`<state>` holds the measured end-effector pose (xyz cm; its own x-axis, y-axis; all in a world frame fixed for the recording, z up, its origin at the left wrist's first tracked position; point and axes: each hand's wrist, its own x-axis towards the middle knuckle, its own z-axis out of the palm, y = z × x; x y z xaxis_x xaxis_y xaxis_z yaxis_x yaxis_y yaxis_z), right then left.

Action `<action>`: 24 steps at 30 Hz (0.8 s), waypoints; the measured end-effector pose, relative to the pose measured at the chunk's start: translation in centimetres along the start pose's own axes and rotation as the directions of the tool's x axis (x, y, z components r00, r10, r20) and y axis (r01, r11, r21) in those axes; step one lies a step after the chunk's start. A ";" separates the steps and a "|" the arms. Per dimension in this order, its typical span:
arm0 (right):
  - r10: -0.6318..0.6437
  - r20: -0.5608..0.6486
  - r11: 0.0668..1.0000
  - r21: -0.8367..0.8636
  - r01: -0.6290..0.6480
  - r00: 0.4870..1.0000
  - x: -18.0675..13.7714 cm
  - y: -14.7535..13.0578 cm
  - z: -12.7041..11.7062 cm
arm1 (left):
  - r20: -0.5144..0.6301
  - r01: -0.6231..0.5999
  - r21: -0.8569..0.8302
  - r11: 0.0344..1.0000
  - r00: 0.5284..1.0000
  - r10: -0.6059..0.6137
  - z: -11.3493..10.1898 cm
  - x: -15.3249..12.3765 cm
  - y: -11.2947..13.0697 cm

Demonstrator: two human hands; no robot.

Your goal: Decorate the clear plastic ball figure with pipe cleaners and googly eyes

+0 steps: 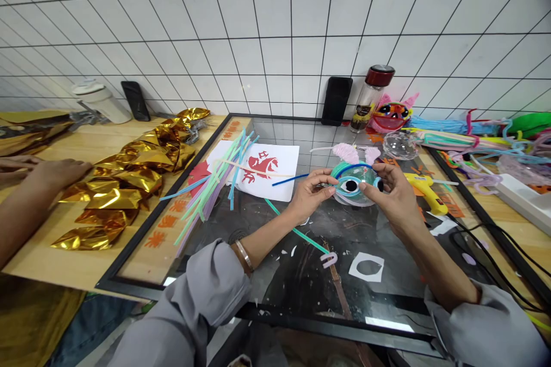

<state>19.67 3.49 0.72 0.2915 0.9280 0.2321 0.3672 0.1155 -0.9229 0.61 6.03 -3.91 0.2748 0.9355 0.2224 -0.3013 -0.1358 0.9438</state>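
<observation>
In front of me is a clear round ball (pixel 357 174) with black-and-white eyes ringed in light blue, green pipe cleaner at its upper left and pink fuzzy pieces (pixel 345 152) behind its top. My left hand (pixel 313 190) is closed at the ball's left side, fingers pinching a dark blue pipe cleaner (pixel 289 180). That pipe cleaner sticks out to the left and arcs over the eyes. My right hand (pixel 391 189) grips the ball's right side, its thumb by the eyes and partly covering one. The ball's underside is hidden.
Pipe cleaners (pixel 210 183) lie over white paper (pixel 284 155) with a red pattern. A yellow glue gun (pixel 426 192) and its cable are at right. Behind stand a phone (pixel 337 100) and a bottle (pixel 371 100). A co-worker's hand (pixel 60 175) rests beside gold foil (pixel 129 183) at left.
</observation>
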 end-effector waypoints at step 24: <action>0.008 -0.022 0.999 0.036 -0.007 1.000 -0.1 -0.5 0.2 | -0.057 0.010 -0.010 1.000 0.998 -0.010 0.4 0.3 -0.1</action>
<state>19.27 3.40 1.11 0.3138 0.9208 0.2315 0.3331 0.1216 -0.9350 1.15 6.22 -3.86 0.2254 0.9538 0.1985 -0.3079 -0.1236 0.9434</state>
